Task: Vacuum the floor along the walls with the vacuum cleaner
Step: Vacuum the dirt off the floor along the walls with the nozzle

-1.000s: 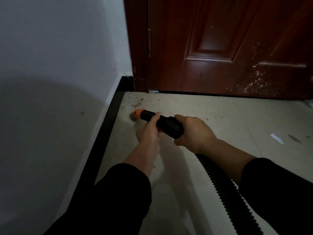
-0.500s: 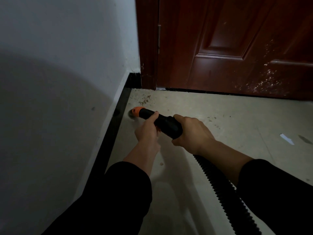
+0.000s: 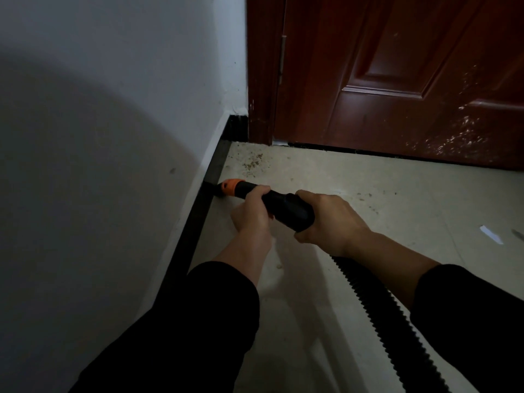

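A black vacuum nozzle (image 3: 286, 209) with an orange tip (image 3: 230, 187) lies low over the beige floor (image 3: 354, 182). The tip touches the black baseboard (image 3: 207, 194) under the white wall (image 3: 113, 109) on the left. My left hand (image 3: 251, 212) is wrapped around the front of the nozzle, just behind the orange tip. My right hand (image 3: 330, 219) grips its thick rear end. A ribbed black hose (image 3: 377, 313) runs from there back to the lower right. Brown crumbs (image 3: 252, 163) lie on the floor in the corner beyond the tip.
A dark red door (image 3: 411, 80) and its frame (image 3: 261, 80) close off the far side. A white scrap of paper (image 3: 491, 234) lies on the floor at the right. More specks dot the floor near the door.
The orange tip has moved left from the open floor to the baseboard, both hands going with it. The view has shifted so the corner sits further right.
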A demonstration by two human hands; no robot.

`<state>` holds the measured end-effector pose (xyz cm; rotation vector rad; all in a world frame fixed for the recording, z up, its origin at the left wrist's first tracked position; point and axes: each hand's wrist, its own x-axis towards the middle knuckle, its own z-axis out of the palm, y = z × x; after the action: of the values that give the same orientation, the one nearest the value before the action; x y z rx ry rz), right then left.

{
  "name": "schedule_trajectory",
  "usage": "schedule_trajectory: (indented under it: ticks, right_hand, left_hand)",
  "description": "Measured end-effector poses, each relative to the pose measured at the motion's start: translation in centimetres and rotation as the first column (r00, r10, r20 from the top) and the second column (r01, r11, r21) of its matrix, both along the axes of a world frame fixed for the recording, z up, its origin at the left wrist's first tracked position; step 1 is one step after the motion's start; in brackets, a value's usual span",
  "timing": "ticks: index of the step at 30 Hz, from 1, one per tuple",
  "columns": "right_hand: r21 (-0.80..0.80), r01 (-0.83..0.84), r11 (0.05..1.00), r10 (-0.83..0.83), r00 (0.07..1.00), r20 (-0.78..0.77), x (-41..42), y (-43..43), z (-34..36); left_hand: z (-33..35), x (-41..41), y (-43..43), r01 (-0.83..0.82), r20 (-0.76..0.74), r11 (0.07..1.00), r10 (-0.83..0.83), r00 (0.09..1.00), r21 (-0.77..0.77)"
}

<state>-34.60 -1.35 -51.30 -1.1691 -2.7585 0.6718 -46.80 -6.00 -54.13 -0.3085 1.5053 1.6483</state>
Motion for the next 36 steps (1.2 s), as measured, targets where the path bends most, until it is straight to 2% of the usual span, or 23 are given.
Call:
schedule_trajectory:
  ticks: [20,36]
  right_hand:
    - [-0.006,-0.111,0.994,0.111,0.992,0.065,1.2,-0.7,2.3]
    - [0.071,0.017,0.997,-0.021,0.998,0.054,0.9,0.4,1.0]
  left_hand:
    - [1.4,1.6,-1.8,-0.004,-0.036,1.0,0.003,0.999,-0.026]
    - [0.7,1.2,0.8,0.008,0.032,0.999,-0.009,0.999,0.032]
